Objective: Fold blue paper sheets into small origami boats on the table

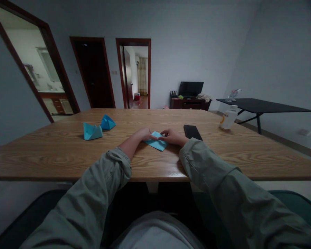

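Note:
A light blue sheet of folding paper [157,144], partly folded, lies on the wooden table in front of me. My left hand [145,134] is on its left edge, thumb reaching toward the middle. From the other side my right hand [172,136] grips the paper with bent fingers, its thumb close to the left thumb. Both hands cover part of the folds, so the exact shape is hidden. Off to the left stand two folded paper pieces, a light blue one [92,131] and a darker blue one [108,122] just behind it.
On the wooden table [67,159], a black phone [192,132] lies beside my right wrist. Farther right stands a whitish translucent bottle [228,118]. Beyond the table are a black table [264,105] at the right and a TV [191,89] on a dark cabinet.

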The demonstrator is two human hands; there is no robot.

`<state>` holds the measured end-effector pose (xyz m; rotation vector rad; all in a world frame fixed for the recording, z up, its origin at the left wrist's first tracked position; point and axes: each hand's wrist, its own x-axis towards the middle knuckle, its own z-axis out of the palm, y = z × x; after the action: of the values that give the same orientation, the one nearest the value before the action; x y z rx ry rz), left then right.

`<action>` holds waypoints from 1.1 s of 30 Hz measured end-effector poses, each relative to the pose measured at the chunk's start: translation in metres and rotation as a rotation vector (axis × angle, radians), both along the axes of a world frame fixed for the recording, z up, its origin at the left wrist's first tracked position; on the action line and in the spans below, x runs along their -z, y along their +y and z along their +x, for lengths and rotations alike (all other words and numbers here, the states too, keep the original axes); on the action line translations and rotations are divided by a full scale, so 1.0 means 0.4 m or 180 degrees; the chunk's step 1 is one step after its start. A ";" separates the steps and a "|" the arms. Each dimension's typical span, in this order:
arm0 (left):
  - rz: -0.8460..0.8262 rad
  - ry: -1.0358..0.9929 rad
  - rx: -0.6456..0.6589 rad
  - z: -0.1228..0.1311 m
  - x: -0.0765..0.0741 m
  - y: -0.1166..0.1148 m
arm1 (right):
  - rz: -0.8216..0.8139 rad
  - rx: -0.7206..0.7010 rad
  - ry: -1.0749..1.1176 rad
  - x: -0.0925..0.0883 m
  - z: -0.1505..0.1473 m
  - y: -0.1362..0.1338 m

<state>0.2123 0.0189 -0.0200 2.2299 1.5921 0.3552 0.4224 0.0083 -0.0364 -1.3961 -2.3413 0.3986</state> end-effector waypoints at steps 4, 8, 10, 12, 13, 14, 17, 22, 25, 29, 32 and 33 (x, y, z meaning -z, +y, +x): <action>0.0109 -0.0490 -0.0091 0.005 0.009 0.002 | -0.0236 -0.0010 0.0287 0.008 0.007 0.006; 0.0026 -0.1029 -0.0075 0.007 0.014 -0.002 | -0.0301 -0.0064 0.0632 0.011 0.000 0.007; -0.0189 -0.1381 0.0162 0.001 0.012 -0.008 | -0.0290 -0.0100 0.0853 0.006 -0.007 0.002; -0.0585 -0.1672 0.0542 -0.010 0.007 -0.012 | -0.0233 -0.0111 0.1056 -0.005 -0.013 -0.004; -0.0763 -0.1804 0.0689 -0.016 0.004 -0.012 | -0.0142 -0.0087 0.1150 -0.013 -0.014 -0.007; -0.0843 -0.1934 0.0759 -0.024 -0.001 -0.010 | 0.0008 -0.0032 0.1250 -0.021 -0.014 -0.010; -0.0299 -0.2468 0.0449 -0.046 -0.019 0.006 | 0.0654 0.0345 0.1645 -0.046 -0.006 -0.017; 0.1017 -0.3627 -0.0223 -0.067 -0.043 0.031 | 0.1006 0.0870 0.2409 -0.067 -0.013 -0.023; 0.1128 -0.3867 -0.0221 -0.060 -0.049 0.027 | 0.0221 0.0704 0.2864 -0.073 -0.047 -0.040; 0.1041 -0.3858 0.0073 -0.043 -0.053 0.012 | -0.0891 0.0550 0.3155 -0.082 -0.097 -0.071; 0.0927 -0.3824 0.0247 -0.035 -0.058 0.000 | -0.1196 0.0477 0.3295 -0.083 -0.110 -0.079; 0.0885 -0.3840 0.0259 -0.034 -0.060 -0.004 | -0.1222 0.0456 0.3337 -0.082 -0.110 -0.077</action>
<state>0.1987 0.0173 0.0040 1.5863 0.7871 1.5806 0.3782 -0.0227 -0.0037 -1.0698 -1.3332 1.2257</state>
